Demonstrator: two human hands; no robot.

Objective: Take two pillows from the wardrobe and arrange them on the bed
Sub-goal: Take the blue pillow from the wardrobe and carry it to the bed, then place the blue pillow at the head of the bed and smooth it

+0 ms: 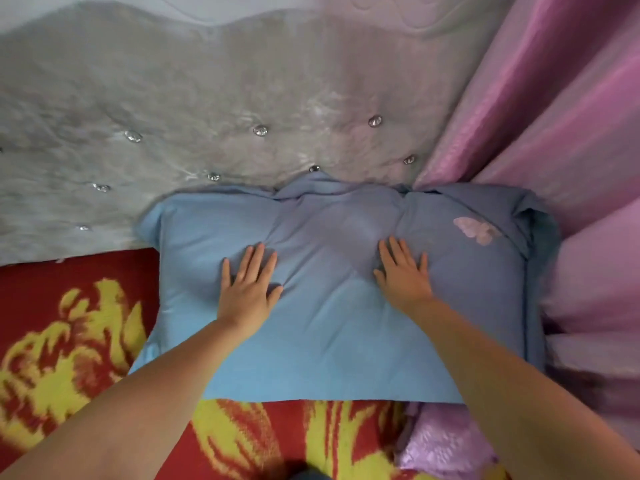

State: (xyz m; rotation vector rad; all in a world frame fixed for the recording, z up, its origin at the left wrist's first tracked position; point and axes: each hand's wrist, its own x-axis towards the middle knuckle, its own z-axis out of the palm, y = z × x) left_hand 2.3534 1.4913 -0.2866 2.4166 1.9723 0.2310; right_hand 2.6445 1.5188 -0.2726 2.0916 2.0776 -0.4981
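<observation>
A blue pillow (332,327) with a pale pink butterfly print near its right top lies flat on the bed (69,334), its far edge against the headboard. My left hand (247,285) rests palm down on its left middle, fingers spread. My right hand (403,271) lies flat on its right middle, fingers apart. Both hands dent the cloth and grip nothing. Only this one pillow is in view; whether another lies under it is hidden.
A grey tufted headboard (207,116) with shiny buttons runs along the far side. Pink curtains (561,133) hang at the right, touching the pillow's right edge. The bed cover is red with yellow flowers. A lilac cloth (446,441) bunches at the lower right.
</observation>
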